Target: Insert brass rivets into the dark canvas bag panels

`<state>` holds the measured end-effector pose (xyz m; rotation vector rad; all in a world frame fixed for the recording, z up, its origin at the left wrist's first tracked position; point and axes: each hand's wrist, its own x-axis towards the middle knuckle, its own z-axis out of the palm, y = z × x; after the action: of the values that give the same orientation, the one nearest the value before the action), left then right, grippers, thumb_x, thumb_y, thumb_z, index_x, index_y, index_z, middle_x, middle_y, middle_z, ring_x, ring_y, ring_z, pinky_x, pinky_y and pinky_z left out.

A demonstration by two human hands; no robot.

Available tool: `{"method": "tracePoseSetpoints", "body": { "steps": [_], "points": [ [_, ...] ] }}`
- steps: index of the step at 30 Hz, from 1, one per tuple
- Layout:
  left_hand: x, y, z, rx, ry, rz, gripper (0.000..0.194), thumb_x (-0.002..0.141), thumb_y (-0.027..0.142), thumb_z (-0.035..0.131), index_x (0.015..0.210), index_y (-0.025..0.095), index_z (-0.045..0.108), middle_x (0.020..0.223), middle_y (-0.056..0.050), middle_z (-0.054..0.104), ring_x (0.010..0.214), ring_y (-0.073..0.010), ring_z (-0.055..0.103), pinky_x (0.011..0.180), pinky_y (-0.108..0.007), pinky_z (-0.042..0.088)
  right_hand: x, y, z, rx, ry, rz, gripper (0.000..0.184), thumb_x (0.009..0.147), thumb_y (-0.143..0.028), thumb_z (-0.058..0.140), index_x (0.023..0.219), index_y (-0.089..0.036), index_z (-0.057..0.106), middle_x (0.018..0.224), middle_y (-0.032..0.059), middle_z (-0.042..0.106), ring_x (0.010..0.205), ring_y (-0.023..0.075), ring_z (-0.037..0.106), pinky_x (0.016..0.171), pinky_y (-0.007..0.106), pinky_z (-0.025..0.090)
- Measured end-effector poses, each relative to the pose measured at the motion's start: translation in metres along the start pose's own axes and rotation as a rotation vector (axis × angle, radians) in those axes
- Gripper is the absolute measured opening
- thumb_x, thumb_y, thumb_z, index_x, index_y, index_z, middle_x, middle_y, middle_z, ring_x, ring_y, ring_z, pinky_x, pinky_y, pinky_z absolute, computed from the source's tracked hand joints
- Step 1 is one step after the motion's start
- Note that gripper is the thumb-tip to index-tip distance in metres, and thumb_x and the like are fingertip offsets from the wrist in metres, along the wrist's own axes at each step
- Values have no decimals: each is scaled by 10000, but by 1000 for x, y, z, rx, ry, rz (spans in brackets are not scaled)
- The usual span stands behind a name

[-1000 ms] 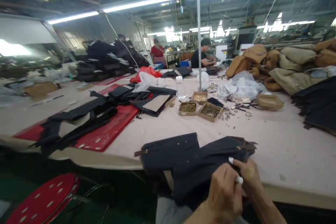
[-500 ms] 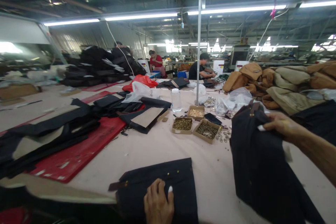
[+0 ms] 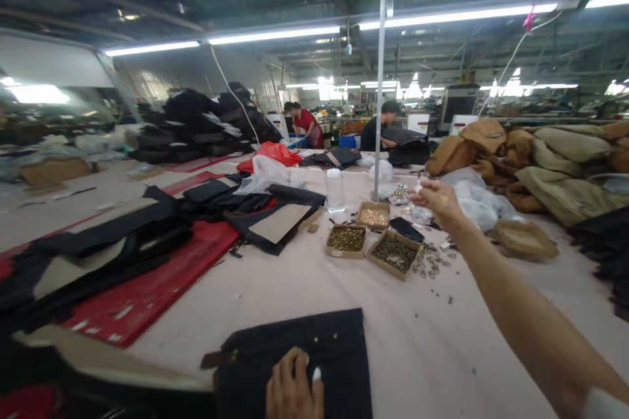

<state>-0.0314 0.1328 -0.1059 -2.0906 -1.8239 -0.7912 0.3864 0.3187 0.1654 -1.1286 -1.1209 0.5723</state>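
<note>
Matt dark cloth panel at lower centre; clear, smooth plastic bottle mid-frame; slim metal pole; matt cardboard boxes below it.

The single view looks out from the wearer's head, over the near edge of the table, facing forward and tipped down. It is wide, with the ceiling lights crossing the upper part of the frame and the workshop filling the distance. Nearest to the camera are the left hand, seen from above at the bottom centre, and the dark fabric piece beneath it. The right forearm enters at the lower right and runs away from the camera, so the right hand appears farther off, right of centre. The metal post stands nearly upright, slightly right of the middle.
</note>
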Motion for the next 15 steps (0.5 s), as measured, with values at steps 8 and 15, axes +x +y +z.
{"method": "tracePoseSetpoints", "body": {
  "steps": [8,15],
  "points": [
    [-11,40,-26,-101,-180,-101,302,865,227,586,1162,173,595,1278,-160,559,1163,-339,522,1018,-483,404,-325,113,34,-236,-219,318,494,833,-480,681,1204,-161,611,1044,128,734,782,223,699,750,360,583],
    [-32,35,-38,-377,-46,-111,278,875,199,598,1148,194,547,1260,-148,564,1188,-310,536,1057,-489,421,-413,110,67,-767,-346,-17,532,873,-425,621,1331,-161,557,1188,186,619,1062,351,588,923,495,483]
  ]
}}
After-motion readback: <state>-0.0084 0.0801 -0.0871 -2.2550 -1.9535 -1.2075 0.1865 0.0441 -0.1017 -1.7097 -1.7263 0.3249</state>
